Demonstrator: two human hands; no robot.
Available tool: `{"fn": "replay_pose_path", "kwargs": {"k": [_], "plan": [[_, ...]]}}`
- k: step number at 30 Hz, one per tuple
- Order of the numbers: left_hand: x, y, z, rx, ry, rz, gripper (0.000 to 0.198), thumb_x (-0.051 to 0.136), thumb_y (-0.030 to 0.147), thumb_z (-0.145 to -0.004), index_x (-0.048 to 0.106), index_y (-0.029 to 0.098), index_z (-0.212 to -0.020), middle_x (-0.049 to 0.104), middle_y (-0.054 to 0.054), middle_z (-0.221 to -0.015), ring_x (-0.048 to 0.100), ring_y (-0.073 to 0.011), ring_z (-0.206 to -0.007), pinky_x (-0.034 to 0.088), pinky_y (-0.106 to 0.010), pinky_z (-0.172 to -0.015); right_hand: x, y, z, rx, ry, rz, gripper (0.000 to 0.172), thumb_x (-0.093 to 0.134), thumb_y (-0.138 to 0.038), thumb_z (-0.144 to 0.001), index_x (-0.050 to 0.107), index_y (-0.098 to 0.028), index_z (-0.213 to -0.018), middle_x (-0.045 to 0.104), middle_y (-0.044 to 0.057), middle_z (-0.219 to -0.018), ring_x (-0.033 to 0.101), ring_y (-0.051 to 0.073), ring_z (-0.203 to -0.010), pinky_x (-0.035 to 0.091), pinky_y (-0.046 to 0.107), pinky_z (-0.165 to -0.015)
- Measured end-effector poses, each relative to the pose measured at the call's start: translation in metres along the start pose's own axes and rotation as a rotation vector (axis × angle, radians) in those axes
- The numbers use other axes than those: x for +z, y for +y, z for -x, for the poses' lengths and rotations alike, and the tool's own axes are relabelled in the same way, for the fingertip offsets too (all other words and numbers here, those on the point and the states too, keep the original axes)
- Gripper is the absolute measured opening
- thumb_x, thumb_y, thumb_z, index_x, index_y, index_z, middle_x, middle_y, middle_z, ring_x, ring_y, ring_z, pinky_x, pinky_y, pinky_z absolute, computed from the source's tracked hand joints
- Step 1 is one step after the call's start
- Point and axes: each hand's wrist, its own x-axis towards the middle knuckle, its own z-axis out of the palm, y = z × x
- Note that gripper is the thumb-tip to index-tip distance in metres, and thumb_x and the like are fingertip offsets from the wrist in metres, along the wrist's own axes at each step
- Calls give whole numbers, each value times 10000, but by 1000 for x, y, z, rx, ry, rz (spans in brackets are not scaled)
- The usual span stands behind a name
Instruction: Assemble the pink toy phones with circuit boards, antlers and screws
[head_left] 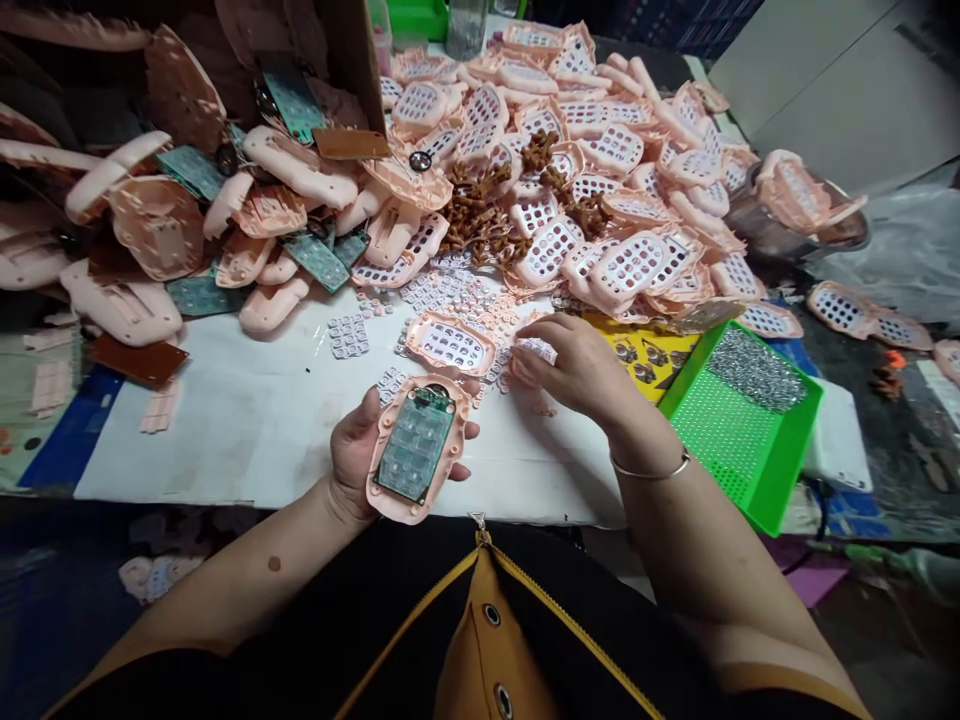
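Note:
My left hand (pixel 356 445) is closed around the side of a pale pink plastic shell half (pixel 397 508), palm up, with fingertips showing past its right edge. A green circuit board (pixel 412 445) lies inside that shell, facing up. My right hand (pixel 581 370) reaches down at the edge of a heap of small button pieces (pixel 484 305), its fingers curled together. Pale pink and white bits show at the fingertips, too small to make out. Between the hands and the heap, another pink shell half (pixel 451 345) with a white perforated keypad lies on the white work surface (pixel 247 440).
Shell halves (pixel 626 265) are piled at the back, with brown parts (pixel 480 215) among them. A box at left spills shells and circuit boards (pixel 319 262). At right, a green tray (pixel 739 430) holds small metal screws (pixel 757 370), beside a yellow sheet (pixel 649 355) with metal parts.

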Motion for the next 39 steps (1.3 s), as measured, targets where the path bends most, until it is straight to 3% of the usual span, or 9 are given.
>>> {"fn": "replay_pose_path", "kwargs": {"k": [7, 11, 15, 22, 28, 31, 34, 36, 39], "plan": [[-1, 12, 0, 122, 106, -43, 763, 740, 609, -662, 583, 167, -1263, 670, -193, -1229, 709, -291, -964, 576, -348, -766, 19, 11, -66, -28, 133, 118, 208, 519, -313, -928, 679, -184, -965, 645, 151, -983, 589, 312, -959, 463, 485, -799], [-4, 14, 0, 96, 95, -73, 726, 706, 617, -695, 578, 185, -1264, 684, -190, -1188, 710, -298, -877, 579, -362, -617, 38, 25, -113, -75, 193, 149, 142, 551, -243, -906, 660, -154, -923, 607, 166, -1083, 508, 382, -1167, 385, 618, -975], [-7, 15, -2, 96, 85, -65, 659, 698, 634, -704, 626, 170, -1165, 688, -186, -1174, 713, -277, -796, 583, -354, -553, 40, 32, -128, -112, 150, 126, 65, 613, -209, -850, 649, -185, -899, 599, 157, -1183, 444, 425, -1268, 316, 667, -1045], [-12, 9, -5, 77, 28, -56, 652, 709, 651, -706, 643, 152, -1121, 707, -164, -1096, 720, -246, -745, 603, -340, -557, 15, 18, -66, 9, 330, -258, 162, 598, -371, -883, 600, -259, -1000, 626, 78, -981, 599, 264, -949, 481, 480, -854], [-12, 3, -7, 49, 46, -97, 737, 596, 776, -724, 649, 145, -1101, 718, -160, -1047, 724, -250, -717, 596, -339, -531, 27, -1, 11, 106, 381, -538, 246, 720, -407, -811, 544, -236, -801, 551, -14, -740, 498, 131, -657, 453, 313, -640], [-10, -2, -8, 26, 58, -121, 726, 593, 768, -734, 655, 138, -1091, 724, -167, -1046, 727, -260, -719, 602, -357, -534, 30, 2, 22, 158, 490, -523, 289, 764, -442, -764, 562, -238, -801, 539, -25, -694, 480, 120, -600, 436, 301, -574], [-6, -8, -7, 16, 61, -138, 710, 610, 745, -741, 657, 136, -1102, 729, -171, -1053, 729, -261, -724, 604, -356, -537, 28, 4, 24, 270, 608, -745, 383, 777, -556, -716, 566, -260, -837, 522, -45, -681, 456, 101, -513, 409, 286, -482], [-3, -13, -6, 5, 61, -145, 691, 623, 729, -743, 661, 137, -1097, 734, -167, -1050, 728, -259, -720, 604, -357, -537, 26, 0, 28, 365, 570, -1004, 371, 707, -602, -772, 566, -268, -850, 523, -52, -689, 438, 81, -462, 386, 263, -425], [2, -18, -5, -37, 51, -157, 665, 607, 714, -767, 669, 128, -1074, 736, -172, -1046, 730, -263, -723, 607, -364, -544, 27, -12, 41, 480, 360, -1351, 295, 668, -544, -835, 623, -257, -884, 568, -43, -693, 501, 72, -480, 428, 235, -436]]}}
